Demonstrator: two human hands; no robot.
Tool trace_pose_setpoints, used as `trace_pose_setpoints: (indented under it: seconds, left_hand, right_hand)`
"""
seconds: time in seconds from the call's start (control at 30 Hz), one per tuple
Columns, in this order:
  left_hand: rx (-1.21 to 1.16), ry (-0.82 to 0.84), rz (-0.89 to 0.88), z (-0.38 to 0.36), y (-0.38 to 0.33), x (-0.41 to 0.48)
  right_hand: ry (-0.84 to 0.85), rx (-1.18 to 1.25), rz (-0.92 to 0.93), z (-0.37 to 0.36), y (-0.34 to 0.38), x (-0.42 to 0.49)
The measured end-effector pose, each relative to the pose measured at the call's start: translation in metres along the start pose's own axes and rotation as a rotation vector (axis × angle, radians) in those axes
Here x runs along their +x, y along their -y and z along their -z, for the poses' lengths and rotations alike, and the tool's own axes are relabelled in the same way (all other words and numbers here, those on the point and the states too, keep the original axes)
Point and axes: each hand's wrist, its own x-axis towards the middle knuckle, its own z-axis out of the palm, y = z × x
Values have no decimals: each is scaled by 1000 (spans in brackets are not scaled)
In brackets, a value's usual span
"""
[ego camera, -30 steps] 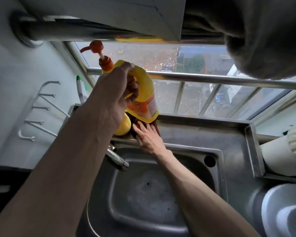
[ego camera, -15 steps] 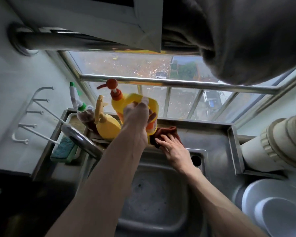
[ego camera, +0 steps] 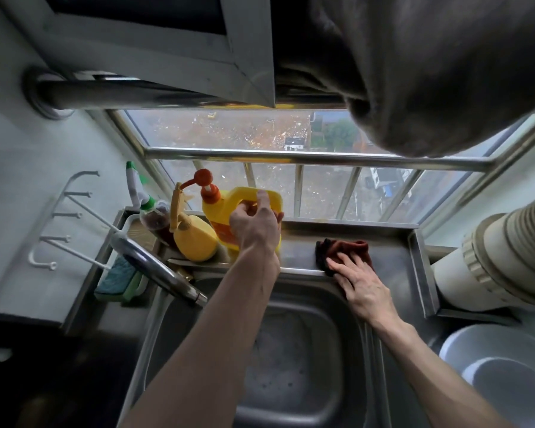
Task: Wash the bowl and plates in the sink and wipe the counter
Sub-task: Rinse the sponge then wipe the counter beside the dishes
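My left hand [ego camera: 254, 223] is hooked on the handle of a yellow detergent bottle [ego camera: 226, 211] with an orange pump, which stands upright on the steel ledge [ego camera: 393, 248] behind the sink. My right hand [ego camera: 359, 282] presses flat on a dark red cloth [ego camera: 349, 247] lying on that ledge, to the right of the bottle. The steel sink [ego camera: 368, 350] below holds no dishes. A white plate [ego camera: 464, 338] with a white bowl [ego camera: 513, 387] on it sits at the bottom right on the counter.
A yellow spray bottle [ego camera: 195, 239] and a brown bottle [ego camera: 153, 217] with a green-white sprayer stand left of the detergent. The tap [ego camera: 164, 273] reaches over the sink's left corner, above a teal sponge [ego camera: 118, 279]. A wide duct [ego camera: 507, 257] fills the right side. Dark fabric [ego camera: 414, 72] hangs overhead.
My left hand brought the detergent bottle down from the air onto the ledge beside the other bottles. My right hand slid the cloth to the right along the ledge.
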Motion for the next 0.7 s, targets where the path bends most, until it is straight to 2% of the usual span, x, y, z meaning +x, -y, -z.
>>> trace_pose_setpoints:
  seconds: [0.1, 0.37, 0.57, 0.7]
  left_hand:
    - [66, -34, -13, 2, -4, 5]
    - [19, -44, 11, -6, -9, 1]
    - [37, -23, -12, -4, -10, 5]
    - [21, -67, -75, -2, 1, 1]
  right_hand:
    - [-10, 15, 2, 1, 1, -1]
    - [16, 33, -21, 2, -1, -2]
    - [-18, 37, -49, 13, -1, -8]
    - [6, 36, -96, 20, -13, -7]
